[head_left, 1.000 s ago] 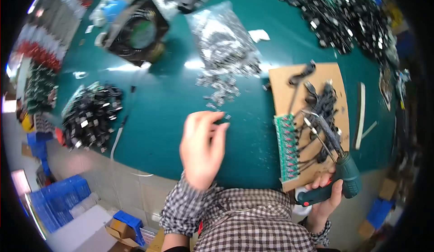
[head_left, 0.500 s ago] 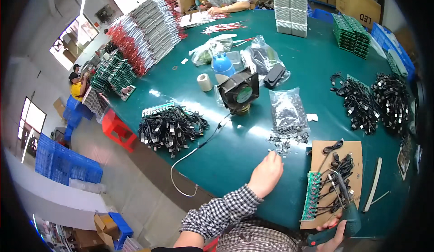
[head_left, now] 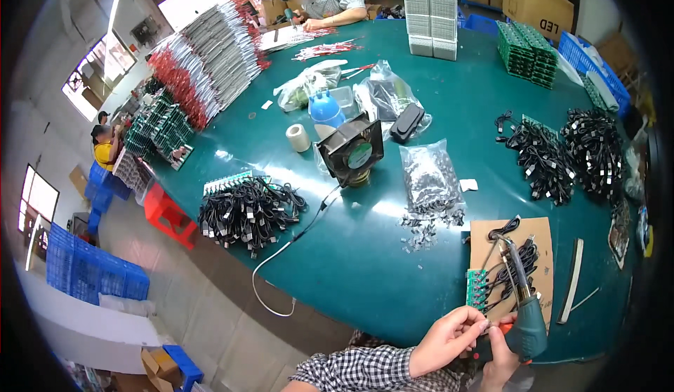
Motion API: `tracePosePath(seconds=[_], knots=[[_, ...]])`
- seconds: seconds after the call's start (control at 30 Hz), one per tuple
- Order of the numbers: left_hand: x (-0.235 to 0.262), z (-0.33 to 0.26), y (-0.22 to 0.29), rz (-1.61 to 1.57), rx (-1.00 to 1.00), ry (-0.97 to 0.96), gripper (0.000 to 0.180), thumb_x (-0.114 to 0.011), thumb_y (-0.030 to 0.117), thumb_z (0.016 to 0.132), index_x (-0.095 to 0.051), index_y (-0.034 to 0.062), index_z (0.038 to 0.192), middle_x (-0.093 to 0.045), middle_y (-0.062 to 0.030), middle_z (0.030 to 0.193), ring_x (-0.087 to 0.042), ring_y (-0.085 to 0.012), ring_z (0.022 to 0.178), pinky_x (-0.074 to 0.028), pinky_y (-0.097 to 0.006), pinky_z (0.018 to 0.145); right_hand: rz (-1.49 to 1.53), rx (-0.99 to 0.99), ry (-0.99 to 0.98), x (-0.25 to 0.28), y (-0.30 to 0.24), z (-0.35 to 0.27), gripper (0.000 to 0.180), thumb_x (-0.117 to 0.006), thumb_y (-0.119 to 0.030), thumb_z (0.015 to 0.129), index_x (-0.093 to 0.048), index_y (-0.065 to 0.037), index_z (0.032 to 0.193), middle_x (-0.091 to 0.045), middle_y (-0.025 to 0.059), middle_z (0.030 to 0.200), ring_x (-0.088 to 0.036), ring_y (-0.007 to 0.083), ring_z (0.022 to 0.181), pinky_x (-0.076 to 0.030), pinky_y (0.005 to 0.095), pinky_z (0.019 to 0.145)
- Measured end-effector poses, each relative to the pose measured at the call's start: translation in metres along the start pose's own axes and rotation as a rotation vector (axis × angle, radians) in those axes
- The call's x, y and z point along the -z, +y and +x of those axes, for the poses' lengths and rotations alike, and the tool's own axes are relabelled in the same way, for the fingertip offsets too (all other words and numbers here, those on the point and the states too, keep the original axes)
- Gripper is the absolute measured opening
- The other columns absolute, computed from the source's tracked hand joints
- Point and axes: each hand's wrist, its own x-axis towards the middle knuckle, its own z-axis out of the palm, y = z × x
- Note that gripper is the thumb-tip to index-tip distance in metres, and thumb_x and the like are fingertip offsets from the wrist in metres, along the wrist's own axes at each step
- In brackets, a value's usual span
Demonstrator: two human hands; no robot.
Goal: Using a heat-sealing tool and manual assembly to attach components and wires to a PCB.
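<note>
At the table's near right edge my right hand (head_left: 500, 358) grips a green soldering gun (head_left: 531, 327), whose long metal tip and thin feed tube point up and away. My left hand (head_left: 449, 339) is closed in a pinch right beside the right thumb; the tiny piece at the fingertips is too small to name. Partly behind both hands lies a cardboard sheet (head_left: 545, 269). On it rest a strip of green circuit boards (head_left: 477, 286) and black cables (head_left: 502, 283). Farther left, small metal parts (head_left: 420, 237) spill from a clear plastic bag (head_left: 432, 178).
A black fan (head_left: 337, 154) stands mid-table, its white cord (head_left: 255, 283) running over the near edge. Cable bundles lie left (head_left: 249, 213) and right (head_left: 544, 160). A blue bottle (head_left: 325, 109) and a tape roll (head_left: 298, 138) stand behind. A co-worker (head_left: 330, 2) sits across the table.
My left hand has left the small metal parts and come right and nearer to meet my right hand. The soldering gun has tilted more upright. The whole view has shifted slightly.
</note>
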Motion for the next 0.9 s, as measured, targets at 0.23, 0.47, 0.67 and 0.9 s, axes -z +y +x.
tracePosePath(seconds=[0.23, 0.47, 0.67, 0.9], knots=[[-0.007, -0.005, 0.007, 0.140, -0.040, -0.007, 0.017, -0.049, 0.016, 0.091, -0.050, -0.0005, 0.095, -0.050, -0.0016, 0.080, -0.051, -0.0042, 0.062, -0.045, -0.019, 0.054, -0.041, -0.031, 0.050, 0.004, 0.001, -0.003, 0.039, -0.057, 0.008, 0.070, -0.045, -0.001, 0.106, -0.048, 0.0065, 0.092, -0.050, 0.0127, 0.081, -0.043, 0.0256, 0.071], [-0.010, -0.014, 0.013, 0.192, -0.048, 0.024, 0.017, -0.053, 0.012, 0.088, -0.052, -0.0035, 0.093, -0.051, -0.0046, 0.083, -0.055, -0.0073, 0.065, -0.048, -0.020, 0.056, -0.116, 0.018, 0.045, 0.012, 0.007, -0.005, 0.032, -0.057, 0.007, 0.071, -0.048, 0.000, 0.101, -0.049, 0.0058, 0.089, -0.050, 0.0117, 0.077, -0.043, 0.0249, 0.069], [0.003, -0.009, 0.013, 0.373, -0.085, -0.057, 0.013, -0.054, 0.004, 0.086, -0.055, -0.0052, 0.095, -0.053, -0.0068, 0.086, -0.061, -0.0112, 0.072, -0.051, -0.020, 0.058, -0.171, -0.075, 0.013, 0.007, 0.003, -0.012, 0.027, -0.059, 0.002, 0.078, -0.048, -0.003, 0.102, -0.054, 0.0034, 0.086, -0.052, 0.0109, 0.078, -0.043, 0.0260, 0.071], [0.039, 0.014, 0.025, 0.204, 0.113, 0.248, 0.011, -0.054, 0.007, 0.087, -0.054, -0.0031, 0.091, -0.060, -0.0091, 0.082, -0.059, -0.0114, 0.067, -0.051, -0.024, 0.061, 0.273, -0.150, -0.061, 0.008, -0.013, -0.003, 0.036, -0.056, -0.024, 0.082, -0.045, 0.003, 0.104, -0.053, 0.0125, 0.093, -0.058, 0.0211, 0.085, -0.050, 0.0370, 0.077]])
